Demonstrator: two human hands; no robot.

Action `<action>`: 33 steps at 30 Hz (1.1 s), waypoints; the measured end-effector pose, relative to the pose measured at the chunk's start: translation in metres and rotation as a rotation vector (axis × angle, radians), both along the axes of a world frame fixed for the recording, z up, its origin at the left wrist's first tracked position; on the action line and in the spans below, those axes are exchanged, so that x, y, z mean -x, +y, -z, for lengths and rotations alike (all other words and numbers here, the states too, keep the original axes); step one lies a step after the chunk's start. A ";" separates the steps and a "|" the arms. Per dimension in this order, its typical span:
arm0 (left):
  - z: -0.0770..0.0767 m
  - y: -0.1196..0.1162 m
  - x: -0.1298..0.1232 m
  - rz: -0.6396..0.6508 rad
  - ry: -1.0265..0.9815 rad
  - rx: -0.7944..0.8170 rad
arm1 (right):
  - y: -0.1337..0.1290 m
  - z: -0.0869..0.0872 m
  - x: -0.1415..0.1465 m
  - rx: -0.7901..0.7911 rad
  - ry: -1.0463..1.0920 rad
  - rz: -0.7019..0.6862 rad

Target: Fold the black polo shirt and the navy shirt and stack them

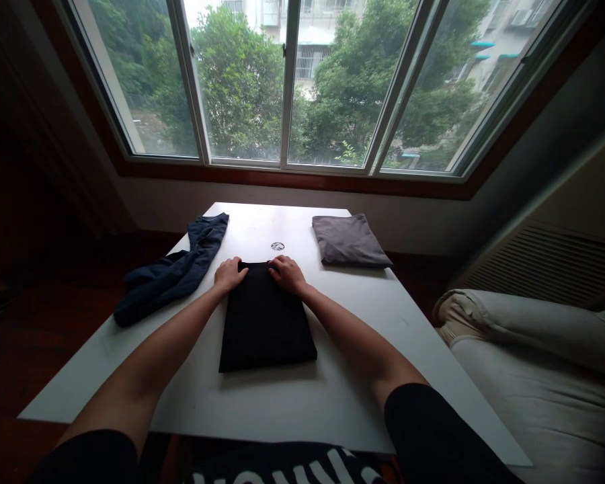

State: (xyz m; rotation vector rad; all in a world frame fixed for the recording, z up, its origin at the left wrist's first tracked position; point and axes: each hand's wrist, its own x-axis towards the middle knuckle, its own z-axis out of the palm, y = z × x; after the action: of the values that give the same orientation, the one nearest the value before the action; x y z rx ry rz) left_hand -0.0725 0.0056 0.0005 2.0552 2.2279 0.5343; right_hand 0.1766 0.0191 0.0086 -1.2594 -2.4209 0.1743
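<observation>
A folded black garment (267, 323) lies flat in the middle of the white table (302, 417). At its far left corner, my left hand (229, 274) grips the edge between thumb and fingers. My right hand (286, 273) has its fingers closed on the far right corner of the same garment. A crumpled dark blue garment (181, 269) rests along the table's left edge. Toward the back right lies a folded grey garment (350, 240).
A small round dark mark (277, 246) shows on the tabletop beyond my hands. A wide window (285, 87) stands behind the table. To the right is a pale cushioned sofa (544, 383), close to the table's right edge.
</observation>
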 end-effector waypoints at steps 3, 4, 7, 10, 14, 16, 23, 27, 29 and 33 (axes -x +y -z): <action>0.003 0.000 -0.004 -0.018 0.023 -0.013 | -0.001 0.014 0.006 0.077 -0.103 -0.098; 0.004 0.000 -0.006 -0.035 0.027 -0.024 | 0.001 0.018 0.007 0.103 -0.134 -0.087; 0.001 -0.002 -0.018 -0.078 0.034 -0.065 | 0.010 0.025 0.009 0.161 -0.184 -0.015; -0.002 -0.008 -0.034 -0.022 0.049 -0.149 | 0.021 0.027 0.008 0.173 -0.183 0.039; 0.005 -0.020 -0.050 0.322 0.097 -0.101 | 0.034 0.029 -0.004 0.162 -0.172 0.107; 0.013 -0.024 -0.050 0.409 0.105 -0.011 | 0.040 0.029 -0.015 0.136 -0.168 0.144; 0.033 -0.013 -0.036 0.306 0.086 0.101 | 0.024 0.019 -0.038 0.008 -0.164 0.140; 0.033 -0.002 -0.038 0.308 0.078 0.102 | 0.002 0.018 -0.029 0.008 -0.144 -0.078; 0.033 0.003 -0.042 0.305 0.075 0.103 | 0.002 0.021 -0.028 0.050 -0.140 -0.108; 0.035 0.010 -0.049 0.294 0.077 0.113 | 0.019 0.028 -0.036 0.157 -0.144 -0.020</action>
State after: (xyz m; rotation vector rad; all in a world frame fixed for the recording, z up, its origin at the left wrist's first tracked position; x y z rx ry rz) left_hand -0.0233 0.0156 -0.0345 2.3200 1.8915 0.3022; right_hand 0.2121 0.0383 -0.0191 -1.3580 -2.5862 0.2944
